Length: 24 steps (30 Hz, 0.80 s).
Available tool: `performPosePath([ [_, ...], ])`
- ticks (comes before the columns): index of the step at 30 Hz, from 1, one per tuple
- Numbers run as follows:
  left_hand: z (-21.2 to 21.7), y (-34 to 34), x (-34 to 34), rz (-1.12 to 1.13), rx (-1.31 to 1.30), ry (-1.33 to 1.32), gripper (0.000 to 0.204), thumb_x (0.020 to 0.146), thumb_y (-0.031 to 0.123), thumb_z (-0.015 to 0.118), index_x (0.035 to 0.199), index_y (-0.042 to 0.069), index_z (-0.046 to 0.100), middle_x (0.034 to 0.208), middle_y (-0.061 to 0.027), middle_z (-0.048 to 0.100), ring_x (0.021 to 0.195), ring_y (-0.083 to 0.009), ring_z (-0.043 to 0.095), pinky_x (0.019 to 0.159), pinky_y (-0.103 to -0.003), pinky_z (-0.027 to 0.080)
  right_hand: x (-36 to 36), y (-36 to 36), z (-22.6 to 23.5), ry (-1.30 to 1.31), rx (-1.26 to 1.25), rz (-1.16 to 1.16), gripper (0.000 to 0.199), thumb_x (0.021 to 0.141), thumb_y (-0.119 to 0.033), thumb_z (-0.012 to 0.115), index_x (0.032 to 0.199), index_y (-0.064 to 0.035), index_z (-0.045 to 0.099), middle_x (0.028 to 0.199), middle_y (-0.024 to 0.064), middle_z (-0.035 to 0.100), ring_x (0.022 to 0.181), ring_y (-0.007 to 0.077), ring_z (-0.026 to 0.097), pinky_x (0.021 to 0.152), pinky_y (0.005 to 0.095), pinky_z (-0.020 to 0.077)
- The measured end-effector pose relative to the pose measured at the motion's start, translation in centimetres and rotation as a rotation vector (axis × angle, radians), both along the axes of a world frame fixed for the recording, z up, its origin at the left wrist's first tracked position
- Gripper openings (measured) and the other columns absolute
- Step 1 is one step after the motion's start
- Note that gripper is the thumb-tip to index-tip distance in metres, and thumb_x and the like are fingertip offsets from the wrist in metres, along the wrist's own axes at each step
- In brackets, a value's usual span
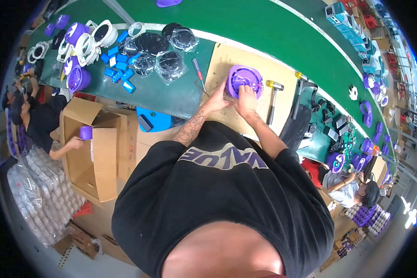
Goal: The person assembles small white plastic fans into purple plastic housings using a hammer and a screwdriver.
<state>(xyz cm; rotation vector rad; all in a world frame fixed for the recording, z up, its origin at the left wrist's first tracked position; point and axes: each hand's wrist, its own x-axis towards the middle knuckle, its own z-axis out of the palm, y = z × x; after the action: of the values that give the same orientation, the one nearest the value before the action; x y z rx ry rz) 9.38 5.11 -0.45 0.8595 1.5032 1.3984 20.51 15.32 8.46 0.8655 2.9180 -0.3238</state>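
A purple plastic housing, roughly square with rounded corners, lies on the tan work board in front of me. My left hand grips its near left edge. Into its open hollow reaches my right hand, fingers bent together and pressed down inside; their tips and anything between them are hidden. To the right of the housing lies a hammer with a yellow and black head. A screwdriver with a red and black handle rests to the left, beside the board.
Blue rectangular packs, bagged black round discs and white and purple housings occupy the left bench. A second hammer lies at the board's right edge. Co-workers sit on both sides; one person's hand holds a purple part over a carton.
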Motion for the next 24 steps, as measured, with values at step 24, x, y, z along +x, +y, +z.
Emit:
performPosePath([
  [24,4.4,4.3,-0.9,-0.019,-0.038,0.166,0.093,0.074,0.027,0.081,0.148,0.007,0.028,0.142,-0.0152,0.043,0.136,-0.0268,0.033,0.113,-0.042,0.025,5.3,3.0,5.2,0.736,-0.992,-0.508,0.028,0.088,-0.006,0.066,0.112,0.0003,0.053,0.098,0.0060,0.060,0.092,0.0134,0.056,0.084,0.0271,0.0462],
])
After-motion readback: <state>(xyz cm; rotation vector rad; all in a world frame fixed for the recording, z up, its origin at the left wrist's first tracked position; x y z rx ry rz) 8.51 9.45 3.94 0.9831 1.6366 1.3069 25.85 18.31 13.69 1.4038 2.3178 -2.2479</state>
